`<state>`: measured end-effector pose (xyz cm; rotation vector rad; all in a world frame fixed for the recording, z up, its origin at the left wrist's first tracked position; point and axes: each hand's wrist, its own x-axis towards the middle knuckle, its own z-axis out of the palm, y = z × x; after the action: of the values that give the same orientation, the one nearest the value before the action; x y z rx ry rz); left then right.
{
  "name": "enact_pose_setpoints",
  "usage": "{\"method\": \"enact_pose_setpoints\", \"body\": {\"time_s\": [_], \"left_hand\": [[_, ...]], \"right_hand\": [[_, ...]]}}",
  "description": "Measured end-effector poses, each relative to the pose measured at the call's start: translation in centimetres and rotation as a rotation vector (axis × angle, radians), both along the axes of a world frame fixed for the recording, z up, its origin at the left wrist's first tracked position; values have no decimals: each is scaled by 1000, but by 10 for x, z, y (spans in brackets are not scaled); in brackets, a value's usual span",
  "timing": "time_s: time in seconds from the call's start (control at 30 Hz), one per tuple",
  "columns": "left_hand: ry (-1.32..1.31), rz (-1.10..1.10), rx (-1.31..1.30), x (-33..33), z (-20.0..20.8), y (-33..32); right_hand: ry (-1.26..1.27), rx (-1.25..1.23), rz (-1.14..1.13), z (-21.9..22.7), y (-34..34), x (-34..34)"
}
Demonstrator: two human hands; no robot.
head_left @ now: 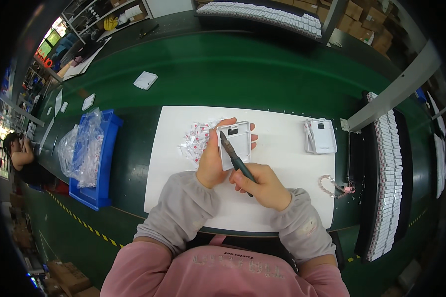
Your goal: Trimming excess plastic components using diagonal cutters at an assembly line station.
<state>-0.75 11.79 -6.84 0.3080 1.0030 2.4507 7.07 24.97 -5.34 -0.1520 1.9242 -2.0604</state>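
My left hand holds a shallow white plastic case, open side up, with a small dark rectangular opening near its top. Fingertips show past the case's right edge. In my right hand is a slim hand tool with a dark green handle and a brownish metal tip; its exact kind is unclear. That tip lies over the upper left part of the case; whether it touches cannot be made out. Beside my left hand, a heap of small white pieces with red marks rests on the white work sheet.
Several white cases are stacked at the sheet's right, above a beaded strap. A blue bin with clear plastic bags stands left. Long rows of white pieces line the right. A green belt runs behind, carrying a white case.
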Motion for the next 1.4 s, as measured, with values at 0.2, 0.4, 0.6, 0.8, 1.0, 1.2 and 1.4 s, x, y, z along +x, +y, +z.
{"method": "enact_pose_setpoints", "body": {"time_s": [0.2, 0.4, 0.6, 0.8, 1.0, 1.2, 1.4], "left_hand": [[18, 38, -7, 1, -3, 2], [63, 44, -13, 0, 0, -1], [99, 351, -33, 3, 5, 0], [16, 401, 174, 2, 27, -12], [782, 273, -461, -78, 9, -51], [1330, 526, -2359, -258, 16, -184], [1066, -18, -2644, -296, 2, -180]], "right_hand": [[8, 42, 2, -1, -3, 0], [-25, 20, -27, 2, -11, 1], [-58, -77, -164, 10, -25, 2], [275, 301, -546, 25, -8, -30], [666, 733, -622, 40, 38, -41], [356, 1359, -826, 54, 152, -7], [152, 1487, -782, 36, 167, -2]]}}
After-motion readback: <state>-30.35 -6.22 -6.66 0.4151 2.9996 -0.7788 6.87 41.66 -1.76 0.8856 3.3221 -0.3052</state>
